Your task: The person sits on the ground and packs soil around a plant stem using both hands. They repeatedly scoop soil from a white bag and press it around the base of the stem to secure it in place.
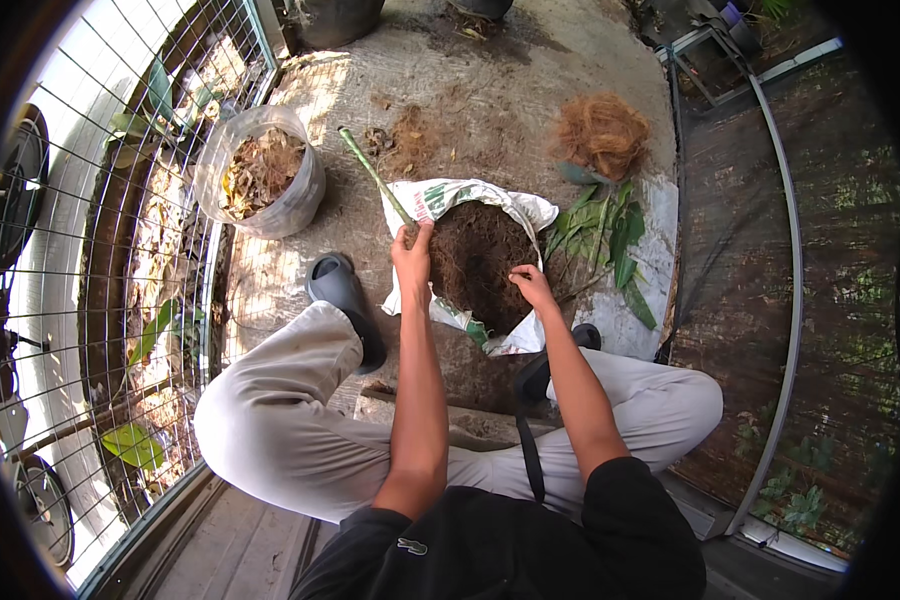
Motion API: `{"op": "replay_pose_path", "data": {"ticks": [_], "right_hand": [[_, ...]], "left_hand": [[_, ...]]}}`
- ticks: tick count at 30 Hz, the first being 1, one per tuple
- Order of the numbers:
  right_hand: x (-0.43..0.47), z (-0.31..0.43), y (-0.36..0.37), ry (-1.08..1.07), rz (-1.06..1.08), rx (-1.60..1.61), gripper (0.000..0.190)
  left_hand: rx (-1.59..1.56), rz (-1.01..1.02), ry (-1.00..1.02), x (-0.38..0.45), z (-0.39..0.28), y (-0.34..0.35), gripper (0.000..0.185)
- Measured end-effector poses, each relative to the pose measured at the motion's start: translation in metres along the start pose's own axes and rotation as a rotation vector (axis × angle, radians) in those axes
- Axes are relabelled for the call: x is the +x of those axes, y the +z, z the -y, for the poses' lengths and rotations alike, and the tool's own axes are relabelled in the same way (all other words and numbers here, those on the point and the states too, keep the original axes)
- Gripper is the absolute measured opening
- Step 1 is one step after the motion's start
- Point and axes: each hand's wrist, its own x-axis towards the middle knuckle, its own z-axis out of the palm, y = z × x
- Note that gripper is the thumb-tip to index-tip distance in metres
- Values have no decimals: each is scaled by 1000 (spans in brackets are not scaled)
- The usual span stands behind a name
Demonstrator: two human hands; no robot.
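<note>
My left hand point(412, 259) is closed around the lower end of a green plant stem point(373, 174), which slants up and to the left. Below it lies a white printed sack point(506, 196) with its mouth rolled open. Dark fibrous soil point(461, 251) fills the sack, and a hollow point(481, 274) shows near its middle. Over the soil's right side is my right hand point(529, 285), thumb and fingertips close together. Whether something small sits between those fingertips is too fine to tell.
A clear plastic tub point(300, 202) of dry leaves stands at left by the wire mesh fence point(195, 142). Brown coconut fibre point(601, 135) tops a pot at right, above cut green leaves point(621, 238). Loose fibre point(414, 139) lies on the concrete floor point(495, 97). Dark netting point(735, 225) borders the right.
</note>
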Motion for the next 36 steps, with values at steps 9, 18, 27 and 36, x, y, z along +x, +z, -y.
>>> {"op": "replay_pose_path", "data": {"ticks": [9,18,27,36], "right_hand": [[0,-5,29,-92,-275,-392,73],[4,9,16,0,-64,-611,59],[-4,-6,25,-144,-355,-542,28],[3,35,-33,-109,58,-103,33]], "left_hand": [[-11,-1,-9,4,6,-2,38],[-16,1,-21,2,7,2,30],[-4,1,16,-2,6,8,27],[41,30,-9,-4,9,11,24]]}}
